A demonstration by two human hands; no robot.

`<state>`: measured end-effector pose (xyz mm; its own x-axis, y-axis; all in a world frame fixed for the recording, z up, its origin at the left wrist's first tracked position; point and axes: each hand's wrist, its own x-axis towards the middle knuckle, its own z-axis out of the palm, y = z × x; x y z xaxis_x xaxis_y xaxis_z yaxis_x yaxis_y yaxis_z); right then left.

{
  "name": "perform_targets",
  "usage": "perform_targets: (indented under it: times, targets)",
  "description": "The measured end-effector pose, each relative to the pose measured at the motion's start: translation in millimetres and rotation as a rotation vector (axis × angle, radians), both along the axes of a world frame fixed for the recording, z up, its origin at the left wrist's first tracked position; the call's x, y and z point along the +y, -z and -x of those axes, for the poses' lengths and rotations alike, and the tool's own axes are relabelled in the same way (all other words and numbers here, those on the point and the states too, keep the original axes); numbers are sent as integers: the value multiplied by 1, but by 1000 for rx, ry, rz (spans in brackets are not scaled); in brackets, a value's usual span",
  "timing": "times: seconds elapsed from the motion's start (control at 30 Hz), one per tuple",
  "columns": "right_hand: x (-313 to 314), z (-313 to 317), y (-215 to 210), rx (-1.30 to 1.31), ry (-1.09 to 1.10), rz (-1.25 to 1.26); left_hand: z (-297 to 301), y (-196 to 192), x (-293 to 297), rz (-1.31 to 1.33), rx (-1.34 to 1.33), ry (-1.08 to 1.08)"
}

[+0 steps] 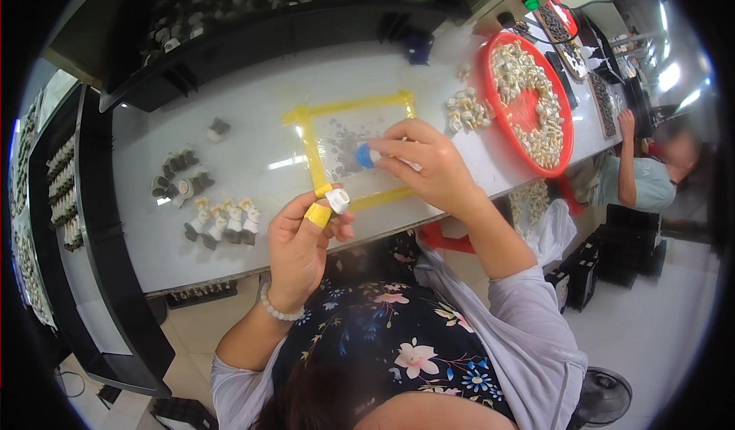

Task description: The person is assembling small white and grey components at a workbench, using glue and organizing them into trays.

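My left hand (pixel 295 235) is closed on a small white figurine piece (pixel 337 198), held up above the front part of the table. Yellow wraps, seemingly tape, cover its thumb and a fingertip. Further right, my right hand (pixel 425 162) pinches a small white object with a round blue end (pixel 365 155); fingers hide most of it. That blue end is over a dark-spotted patch of table framed by yellow tape (pixel 352 107). To the left stand several small white figurines (pixel 222 222) with dark bases, and behind them several dark-and-white pieces (pixel 181 174).
At the right, a red round tray (pixel 568 135) carries many small cream pieces, with a loose pile (pixel 467 111) beside it. A dark shelf (pixel 291 28) holding more pieces overhangs the back. A black rack (pixel 115 277) stands left. Another person (pixel 639 181) sits at the far right.
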<state>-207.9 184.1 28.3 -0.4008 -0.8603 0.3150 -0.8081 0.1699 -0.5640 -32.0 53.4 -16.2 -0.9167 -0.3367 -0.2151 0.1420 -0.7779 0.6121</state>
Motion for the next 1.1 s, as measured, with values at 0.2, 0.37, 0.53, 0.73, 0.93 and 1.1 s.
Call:
perform_targets:
  times: [0.2, 0.37, 0.53, 0.73, 0.93, 1.1]
  targets:
    - [2, -9, -4, -333, 92, 75, 8, -5, 3, 58, -46, 24]
    - [0, -17, -16, -453, 74, 82, 9, -4, 2, 54, -29, 41]
    - [-2, -24, -19, -531, 4, 106, 9, -4, 1, 50, -19, 67]
    - [-4, -25, -17, -559, -50, 97, 9, -3, 1, 58, -13, 79]
    - [-5, -26, -18, -518, -74, 41, 9, 0, 7, 173, -21, 29]
    - [-6, -29, -18, -498, -74, 27, 6, 4, 8, 229, -17, 12]
